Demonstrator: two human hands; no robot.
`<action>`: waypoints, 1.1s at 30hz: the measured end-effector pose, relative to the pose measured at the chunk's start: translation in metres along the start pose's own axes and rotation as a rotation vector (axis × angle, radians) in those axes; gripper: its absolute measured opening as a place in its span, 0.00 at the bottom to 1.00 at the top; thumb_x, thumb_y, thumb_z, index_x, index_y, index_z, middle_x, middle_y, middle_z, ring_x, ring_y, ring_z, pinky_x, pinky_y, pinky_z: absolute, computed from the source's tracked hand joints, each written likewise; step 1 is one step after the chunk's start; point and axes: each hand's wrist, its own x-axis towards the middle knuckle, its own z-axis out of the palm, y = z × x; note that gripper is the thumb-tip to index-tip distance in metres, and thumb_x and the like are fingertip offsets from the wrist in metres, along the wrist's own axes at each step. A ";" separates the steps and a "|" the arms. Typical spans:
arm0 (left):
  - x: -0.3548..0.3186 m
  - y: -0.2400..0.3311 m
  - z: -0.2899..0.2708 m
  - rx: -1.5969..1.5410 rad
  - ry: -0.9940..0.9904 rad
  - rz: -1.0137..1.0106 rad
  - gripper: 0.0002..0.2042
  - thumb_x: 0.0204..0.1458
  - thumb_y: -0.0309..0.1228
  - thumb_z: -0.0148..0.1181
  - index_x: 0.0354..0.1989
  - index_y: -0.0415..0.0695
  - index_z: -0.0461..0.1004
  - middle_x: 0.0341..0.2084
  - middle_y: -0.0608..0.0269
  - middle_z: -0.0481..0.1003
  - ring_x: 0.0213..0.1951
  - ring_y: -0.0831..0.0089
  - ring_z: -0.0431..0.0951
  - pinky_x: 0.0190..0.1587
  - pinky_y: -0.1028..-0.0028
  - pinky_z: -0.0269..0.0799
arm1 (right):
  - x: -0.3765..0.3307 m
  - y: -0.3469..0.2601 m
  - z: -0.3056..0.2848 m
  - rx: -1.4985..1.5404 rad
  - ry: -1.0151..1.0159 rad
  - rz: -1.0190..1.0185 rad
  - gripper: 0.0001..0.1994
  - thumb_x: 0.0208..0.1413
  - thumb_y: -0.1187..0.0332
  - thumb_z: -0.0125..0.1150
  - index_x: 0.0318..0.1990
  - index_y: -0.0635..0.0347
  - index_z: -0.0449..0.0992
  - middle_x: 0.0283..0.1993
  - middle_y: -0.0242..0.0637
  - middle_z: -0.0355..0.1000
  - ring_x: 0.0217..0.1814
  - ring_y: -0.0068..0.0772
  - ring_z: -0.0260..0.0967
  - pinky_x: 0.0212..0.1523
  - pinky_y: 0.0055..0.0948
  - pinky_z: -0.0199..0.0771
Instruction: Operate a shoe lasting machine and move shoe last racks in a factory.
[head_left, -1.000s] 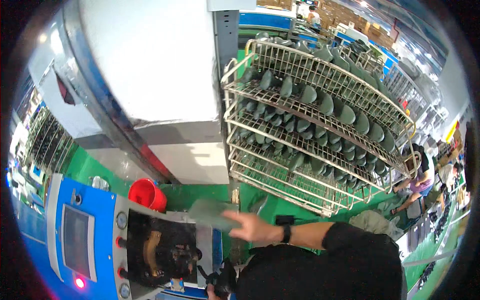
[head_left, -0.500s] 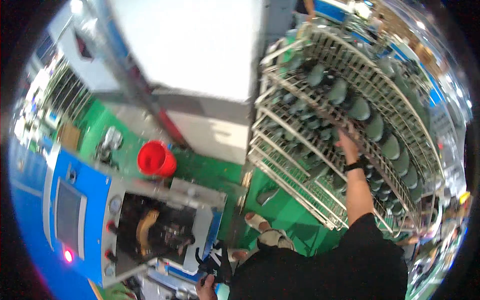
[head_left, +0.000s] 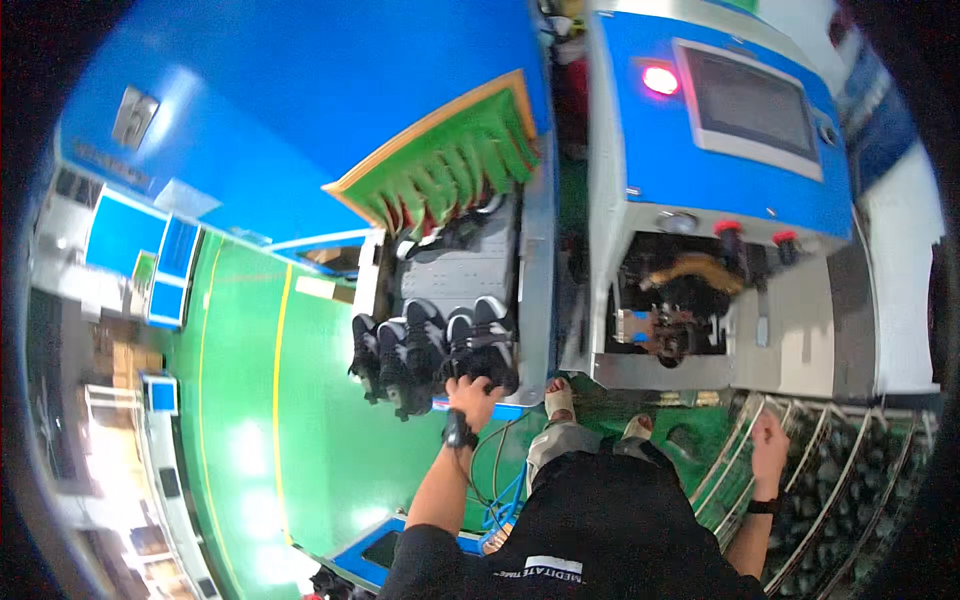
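My left hand point(head_left: 475, 400) reaches to the near end of a conveyor, its fingers curled on a black shoe point(head_left: 492, 365) with pale trim. That shoe's lower part is partly hidden behind the hand. Several similar black-and-white shoes point(head_left: 393, 352) stand beside it along the conveyor end point(head_left: 455, 275). At the right, my right hand point(head_left: 769, 448) is raised next to the edge of a metal wire rack point(head_left: 825, 490). Blur hides how its fingers are set, and I see no object in it.
Green strip curtains point(head_left: 450, 170) hang over the opening of a large blue machine point(head_left: 270, 90). A second blue machine point(head_left: 645, 160) has a screen, a lit red lamp and an open working bay. Hoses point(head_left: 495, 465) hang below the conveyor. A yellow line point(head_left: 279, 400) crosses the green floor.
My view has swung left, bringing the conveyor and shoes into sight. The right hand has come out from among the rack's dark pieces. My left hand is now at the shoes.
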 end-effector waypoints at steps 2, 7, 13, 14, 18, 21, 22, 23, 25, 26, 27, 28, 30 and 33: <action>0.007 -0.002 0.000 0.049 0.046 0.050 0.21 0.48 0.52 0.63 0.45 0.53 0.83 0.43 0.49 0.76 0.54 0.43 0.66 0.55 0.51 0.69 | 0.013 -0.085 0.014 -0.007 -0.171 -0.069 0.17 0.64 0.67 0.57 0.58 0.63 0.74 0.49 0.42 0.78 0.44 0.35 0.77 0.45 0.35 0.76; -0.021 -0.013 0.000 -0.018 0.102 0.053 0.18 0.50 0.49 0.64 0.42 0.51 0.83 0.38 0.54 0.79 0.49 0.48 0.71 0.54 0.54 0.70 | 0.040 -0.134 0.054 0.074 -0.280 -0.193 0.17 0.64 0.68 0.59 0.58 0.66 0.75 0.47 0.43 0.79 0.43 0.32 0.76 0.46 0.31 0.75; -0.166 -0.048 0.011 -0.388 0.155 -0.110 0.16 0.45 0.46 0.68 0.37 0.49 0.83 0.37 0.54 0.80 0.50 0.49 0.73 0.54 0.56 0.71 | 0.064 -0.164 0.105 0.072 -0.541 -0.287 0.19 0.65 0.65 0.57 0.60 0.66 0.73 0.48 0.45 0.79 0.49 0.33 0.76 0.48 0.34 0.75; -0.196 -0.056 0.018 -0.428 0.169 -0.146 0.18 0.45 0.46 0.69 0.37 0.47 0.83 0.36 0.54 0.80 0.49 0.50 0.74 0.53 0.57 0.71 | 0.063 -0.173 0.109 -0.033 -0.590 -0.381 0.20 0.65 0.64 0.56 0.60 0.66 0.73 0.49 0.46 0.78 0.50 0.35 0.76 0.50 0.35 0.75; -0.336 -0.079 0.053 -0.431 0.222 -0.420 0.19 0.44 0.47 0.70 0.35 0.42 0.82 0.32 0.53 0.80 0.44 0.50 0.76 0.52 0.58 0.72 | 0.049 -0.198 0.123 -0.192 -0.832 -0.615 0.20 0.65 0.64 0.55 0.60 0.67 0.73 0.52 0.49 0.77 0.54 0.41 0.75 0.53 0.37 0.74; -0.461 -0.088 0.053 -0.328 0.422 -0.645 0.18 0.43 0.47 0.68 0.33 0.44 0.83 0.29 0.53 0.81 0.37 0.53 0.80 0.45 0.59 0.75 | 0.048 -0.183 0.138 -0.278 -0.917 -0.679 0.19 0.63 0.67 0.57 0.59 0.69 0.73 0.52 0.51 0.77 0.54 0.43 0.75 0.52 0.39 0.75; -0.509 -0.093 0.056 -0.348 0.399 -0.802 0.19 0.43 0.47 0.68 0.32 0.43 0.83 0.27 0.51 0.80 0.34 0.52 0.80 0.43 0.59 0.76 | 0.046 -0.178 0.144 -0.298 -0.935 -0.682 0.19 0.62 0.69 0.57 0.58 0.69 0.74 0.51 0.51 0.77 0.53 0.43 0.75 0.51 0.39 0.75; -0.536 -0.094 0.038 -0.410 0.282 -1.003 0.21 0.42 0.46 0.70 0.36 0.41 0.82 0.30 0.48 0.80 0.36 0.51 0.80 0.43 0.60 0.77 | 0.044 -0.177 0.144 -0.315 -0.931 -0.701 0.18 0.62 0.70 0.57 0.58 0.68 0.74 0.50 0.51 0.77 0.52 0.44 0.76 0.51 0.39 0.75; -0.641 -0.119 0.047 -0.270 0.414 -1.109 0.19 0.42 0.43 0.70 0.35 0.39 0.82 0.28 0.47 0.80 0.34 0.53 0.80 0.40 0.61 0.76 | 0.038 -0.174 0.152 -0.317 -0.969 -0.750 0.18 0.61 0.70 0.57 0.57 0.68 0.74 0.49 0.50 0.77 0.51 0.45 0.76 0.51 0.39 0.75; -0.666 -0.132 0.044 -0.243 0.610 -1.200 0.14 0.42 0.39 0.68 0.31 0.40 0.83 0.31 0.47 0.80 0.35 0.51 0.80 0.41 0.60 0.76 | 0.044 -0.168 0.158 -0.314 -0.958 -0.750 0.18 0.61 0.70 0.58 0.56 0.69 0.74 0.48 0.50 0.78 0.50 0.45 0.76 0.50 0.39 0.75; -0.737 -0.143 0.049 0.159 0.747 -1.358 0.13 0.44 0.36 0.67 0.35 0.41 0.82 0.34 0.48 0.80 0.39 0.50 0.79 0.45 0.58 0.75 | 0.039 -0.167 0.167 -0.291 -1.004 -0.757 0.17 0.61 0.71 0.58 0.55 0.69 0.75 0.47 0.50 0.78 0.49 0.45 0.76 0.50 0.38 0.75; -0.715 -0.162 0.048 0.218 0.965 -1.807 0.18 0.46 0.36 0.66 0.43 0.39 0.79 0.38 0.46 0.79 0.44 0.48 0.78 0.50 0.57 0.73 | 0.042 -0.172 0.162 -0.303 -0.953 -0.738 0.17 0.61 0.71 0.58 0.55 0.69 0.75 0.47 0.50 0.78 0.49 0.45 0.76 0.50 0.38 0.75; -0.761 -0.195 0.023 0.586 1.190 -1.917 0.21 0.48 0.38 0.63 0.49 0.40 0.76 0.42 0.43 0.79 0.42 0.48 0.80 0.47 0.56 0.74 | 0.033 -0.204 0.157 -0.166 -1.032 -0.888 0.16 0.60 0.71 0.58 0.53 0.71 0.75 0.45 0.51 0.78 0.47 0.44 0.76 0.47 0.38 0.75; -0.574 -0.207 0.007 -0.016 1.296 -1.574 0.20 0.60 0.29 0.55 0.59 0.34 0.67 0.54 0.39 0.72 0.48 0.48 0.78 0.54 0.58 0.71 | 0.044 -0.254 0.126 -0.063 -0.715 -0.980 0.12 0.60 0.71 0.59 0.46 0.72 0.77 0.42 0.51 0.78 0.43 0.48 0.77 0.45 0.36 0.75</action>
